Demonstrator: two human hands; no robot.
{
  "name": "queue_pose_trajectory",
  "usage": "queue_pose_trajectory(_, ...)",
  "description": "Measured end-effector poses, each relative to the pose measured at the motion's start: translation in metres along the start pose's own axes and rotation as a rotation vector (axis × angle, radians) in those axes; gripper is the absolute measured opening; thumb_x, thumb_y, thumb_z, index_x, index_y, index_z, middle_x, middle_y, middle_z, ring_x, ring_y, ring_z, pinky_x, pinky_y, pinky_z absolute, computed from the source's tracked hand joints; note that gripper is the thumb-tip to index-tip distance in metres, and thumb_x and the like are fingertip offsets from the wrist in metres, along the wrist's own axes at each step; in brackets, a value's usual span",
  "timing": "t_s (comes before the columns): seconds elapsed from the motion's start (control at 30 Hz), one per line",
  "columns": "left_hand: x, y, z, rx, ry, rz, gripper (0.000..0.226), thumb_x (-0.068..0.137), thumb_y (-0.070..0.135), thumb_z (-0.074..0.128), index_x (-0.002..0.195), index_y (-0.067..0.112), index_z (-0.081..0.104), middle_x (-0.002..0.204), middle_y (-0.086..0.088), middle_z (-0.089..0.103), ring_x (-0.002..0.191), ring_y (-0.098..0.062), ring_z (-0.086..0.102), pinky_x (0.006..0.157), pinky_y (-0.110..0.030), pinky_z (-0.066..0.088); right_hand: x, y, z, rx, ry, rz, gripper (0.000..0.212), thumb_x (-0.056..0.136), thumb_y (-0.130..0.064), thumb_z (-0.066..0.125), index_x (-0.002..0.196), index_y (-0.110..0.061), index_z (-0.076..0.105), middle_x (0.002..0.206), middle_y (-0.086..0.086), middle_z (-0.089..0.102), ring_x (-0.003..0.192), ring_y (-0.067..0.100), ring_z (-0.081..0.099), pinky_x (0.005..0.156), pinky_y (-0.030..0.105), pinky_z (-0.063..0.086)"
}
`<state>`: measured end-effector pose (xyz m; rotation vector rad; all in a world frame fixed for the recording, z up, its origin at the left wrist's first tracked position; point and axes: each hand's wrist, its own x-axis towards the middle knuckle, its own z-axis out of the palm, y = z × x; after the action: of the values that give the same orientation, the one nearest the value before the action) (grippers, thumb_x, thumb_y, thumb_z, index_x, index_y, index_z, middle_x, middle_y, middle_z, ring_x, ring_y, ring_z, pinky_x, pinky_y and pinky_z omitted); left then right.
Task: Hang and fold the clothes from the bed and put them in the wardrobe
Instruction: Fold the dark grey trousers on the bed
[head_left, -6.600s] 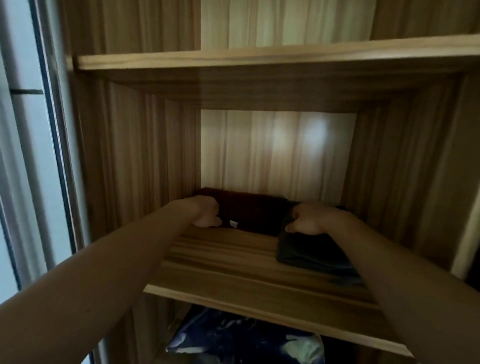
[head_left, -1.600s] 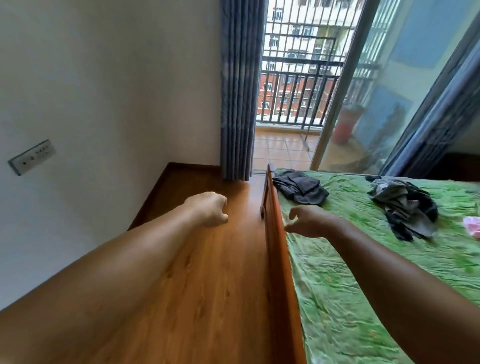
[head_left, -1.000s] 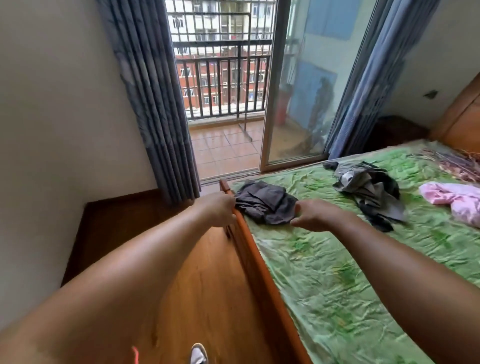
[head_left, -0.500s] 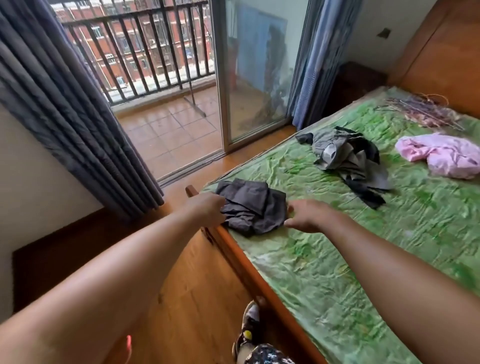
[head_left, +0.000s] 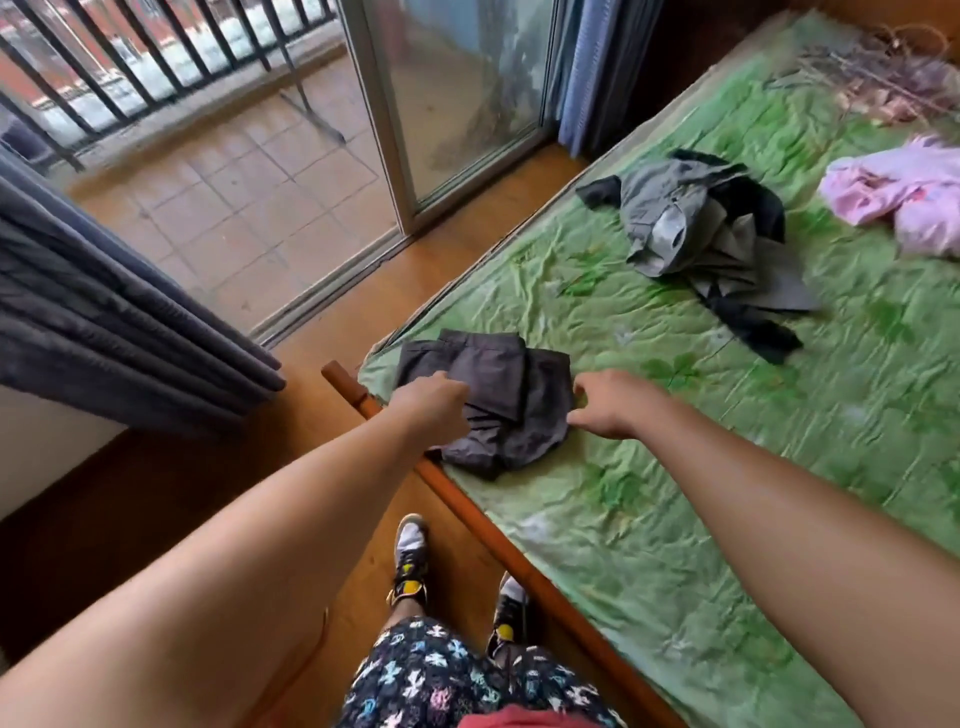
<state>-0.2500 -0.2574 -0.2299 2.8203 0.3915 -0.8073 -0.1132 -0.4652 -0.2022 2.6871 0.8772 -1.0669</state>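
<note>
no readable text, labels, brands or numbers anywhere

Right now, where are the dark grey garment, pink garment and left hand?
dark grey garment (head_left: 498, 376): head view, flat middle.
pink garment (head_left: 906, 200): head view, crumpled middle.
left hand (head_left: 434, 404): head view, back.

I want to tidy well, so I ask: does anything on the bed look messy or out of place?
The grey clothes lie crumpled in a heap on the green sheet, and the pink garment is bunched farther right.

Left hand (head_left: 434, 402) reaches forward, seemingly curled; right hand (head_left: 613, 405) relaxed
</note>
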Motion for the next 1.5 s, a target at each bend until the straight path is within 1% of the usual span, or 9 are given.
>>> queue_pose_trajectory(0.23,0.097,-0.001,0.015,0.054,-0.093,0.12,0.024,0.09,0.025,0.056,0.113,0.018,0.057,0.11,-0.009,0.047,0.099,-0.033,0.053,0.066,-0.042,0.045,0.07,0.012,0.031,0.12,-0.076,0.173,0.047,0.086,-0.042,0.056,0.13,-0.025,0.053,0.135,0.009,0.057,0.118,0.033,0.057,0.097,0.046,0.05)
queue_pose_trajectory(0.57,0.248,0.019,0.065,0.155,-0.054,0.336,0.041,0.09,0.023,0.055,0.131,0.017,0.051,0.127,-0.012,0.046,0.124,-0.035,0.042,0.079,-0.044,0.043,0.181,0.032,0.126,0.434,-0.085,0.392,0.039,0.098,-0.032,0.055,0.129,-0.01,0.049,0.129,0.02,0.059,0.115,0.038,0.059,0.094,0.042,0.051)
queue_pose_trajectory(0.7,0.297,0.037,0.088,0.105,-0.063,0.421,0.044,0.092,0.01,0.049,0.135,0.015,0.048,0.134,-0.011,0.045,0.129,-0.033,0.041,0.091,-0.045,0.046,0.218,0.032,0.168,0.872,0.05,0.609,0.044,0.098,-0.014,0.046,0.142,-0.008,0.044,0.138,0.022,0.055,0.123,0.038,0.056,0.102,0.038,0.047)
queue_pose_trajectory(0.87,0.327,0.052,0.106,0.048,-0.122,0.361,0.055,0.089,0.021,0.056,0.141,0.016,0.04,0.134,-0.014,0.049,0.126,-0.037,0.044,0.092,-0.048,0.046,0.24,0.026,0.2,1.639,0.188,0.908,0.04,0.101,-0.033,0.054,0.135,-0.013,0.05,0.138,0.009,0.057,0.117,0.03,0.058,0.1,0.046,0.048)
queue_pose_trajectory(0.93,0.332,0.055,0.108,0.039,-0.106,0.324,0.05,0.087,0.038,0.061,0.129,0.015,0.047,0.121,-0.011,0.058,0.118,-0.036,0.052,0.087,-0.045,0.044,0.241,0.026,0.204,1.819,0.12,0.899,0.049,0.099,-0.052,0.054,0.13,-0.014,0.057,0.13,0.005,0.064,0.102,0.021,0.063,0.088,0.035,0.05)
queue_pose_trajectory(1.07,0.331,0.058,0.101,0.065,-0.102,0.296,0.044,0.084,0.058,0.056,0.117,0.029,0.054,0.078,0.01,0.053,0.083,-0.025,0.056,0.097,-0.048,0.026,0.239,0.021,0.2,2.052,-0.061,0.755,0.07,0.091,-0.078,0.04,0.118,-0.021,0.069,0.116,0.003,0.074,0.106,0.024,0.069,0.098,0.043,0.054)
queue_pose_trajectory(1.27,0.311,0.063,0.045,-0.131,-0.079,0.41,0.049,0.095,0.035,0.054,0.141,0.024,0.042,0.123,-0.009,0.064,0.11,-0.035,0.059,0.089,-0.042,0.038,0.205,0.022,0.134,2.1,0.036,0.626,0.04,0.101,-0.05,0.049,0.113,-0.018,0.069,0.109,0.009,0.074,0.097,0.026,0.067,0.077,0.035,0.052)
queue_pose_trajectory(1.4,0.288,0.071,-0.027,-0.311,0.03,0.484,0.048,0.095,0.028,0.062,0.14,0.015,0.049,0.125,-0.014,0.063,0.112,-0.035,0.06,0.078,-0.028,0.038,0.157,0.043,0.059,2.096,0.202,0.556,0.028,0.101,-0.042,0.054,0.101,-0.019,0.068,0.089,0.003,0.074,0.086,0.024,0.067,0.074,0.035,0.049)
queue_pose_trajectory(1.5,0.262,0.087,-0.093,-0.389,0.1,0.546,0.029,0.091,0.028,0.068,0.116,0.016,0.059,0.1,-0.004,0.066,0.097,-0.03,0.062,0.071,-0.026,0.037,0.111,0.056,0.0,2.129,0.325,0.483,0.031,0.101,-0.042,0.055,0.089,-0.017,0.07,0.071,0.001,0.073,0.072,0.021,0.067,0.066,0.031,0.051)
